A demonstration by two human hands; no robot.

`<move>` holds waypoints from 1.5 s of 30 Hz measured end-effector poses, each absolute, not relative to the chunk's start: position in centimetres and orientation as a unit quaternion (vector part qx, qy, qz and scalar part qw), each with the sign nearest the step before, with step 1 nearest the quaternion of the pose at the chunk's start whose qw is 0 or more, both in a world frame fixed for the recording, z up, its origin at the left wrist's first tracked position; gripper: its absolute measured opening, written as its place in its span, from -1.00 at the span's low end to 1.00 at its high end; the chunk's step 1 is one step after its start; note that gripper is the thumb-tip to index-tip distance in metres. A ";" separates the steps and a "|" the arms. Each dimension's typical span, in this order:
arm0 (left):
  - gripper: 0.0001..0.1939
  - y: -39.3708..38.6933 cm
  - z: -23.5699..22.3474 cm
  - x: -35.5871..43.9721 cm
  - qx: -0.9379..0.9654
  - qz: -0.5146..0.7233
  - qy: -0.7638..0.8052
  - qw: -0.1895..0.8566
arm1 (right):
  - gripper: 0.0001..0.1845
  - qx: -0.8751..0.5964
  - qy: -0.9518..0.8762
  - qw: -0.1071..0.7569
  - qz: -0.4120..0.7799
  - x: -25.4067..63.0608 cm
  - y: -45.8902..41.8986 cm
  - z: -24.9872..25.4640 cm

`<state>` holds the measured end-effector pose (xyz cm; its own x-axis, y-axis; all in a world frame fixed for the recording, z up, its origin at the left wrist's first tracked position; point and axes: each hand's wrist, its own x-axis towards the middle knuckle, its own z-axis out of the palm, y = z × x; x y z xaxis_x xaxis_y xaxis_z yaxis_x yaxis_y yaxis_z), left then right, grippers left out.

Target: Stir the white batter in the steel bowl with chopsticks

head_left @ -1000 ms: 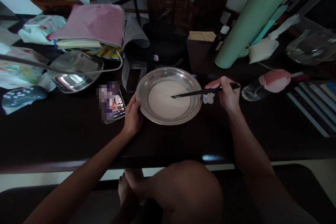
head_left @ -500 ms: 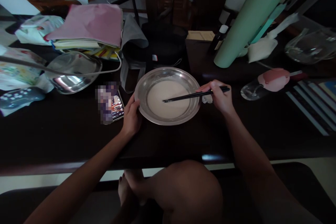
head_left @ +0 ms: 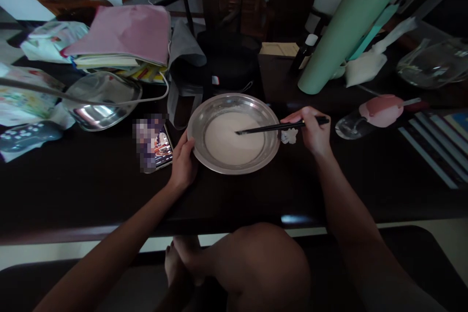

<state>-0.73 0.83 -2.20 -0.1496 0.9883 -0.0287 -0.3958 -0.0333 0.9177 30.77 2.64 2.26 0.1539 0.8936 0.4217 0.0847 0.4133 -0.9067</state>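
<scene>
Closed around the black chopsticks, the right hand's grip has its fingers bent over their upper part, just beyond the right side of the metal bowl. In the head view the chopsticks slant low across the bowl's rim, and their tips reach the pale liquid near its middle. The left hand's grip is closed on the left side of the bowl, thumb at the rim and the other fingers mostly hidden along the outside.

The bowl stands upright on the dark bench, near its front edge. A phone with a lit screen, partly pixelated, lies just beside the left hand. Between the bowl and the right hand is a small whitish piece, too unclear to name.

Farther left, a shiny metal dish sits under a pale cable, with a pink folder on a stack of papers behind it. A black bag lies behind the bowl. To the right are a tall green flask, a small dark bottle with a white cap, and a clear bottle with a pink cover, lying tilted.
</scene>
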 end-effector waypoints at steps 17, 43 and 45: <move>-0.61 1.0 -3.4 -0.7 0.346 0.637 0.403 0.559 | -0.54 -0.426 -0.598 0.594 0.329 30.7 2.7 2.2; -0.65 0.9 -2.3 -0.7 0.351 0.626 0.423 0.553 | -0.48 -0.422 -0.592 0.589 0.352 30.7 2.6 2.2; -0.67 0.8 -2.3 -0.7 0.353 0.628 0.425 0.548 | -0.51 -0.425 -0.608 0.573 0.348 30.5 2.6 2.3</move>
<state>-0.67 0.84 -2.34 -0.1487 0.9886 -0.0222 -0.3884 -0.0377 0.9207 30.53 2.58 2.26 0.0190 0.9160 0.4008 0.1172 0.3961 -0.9107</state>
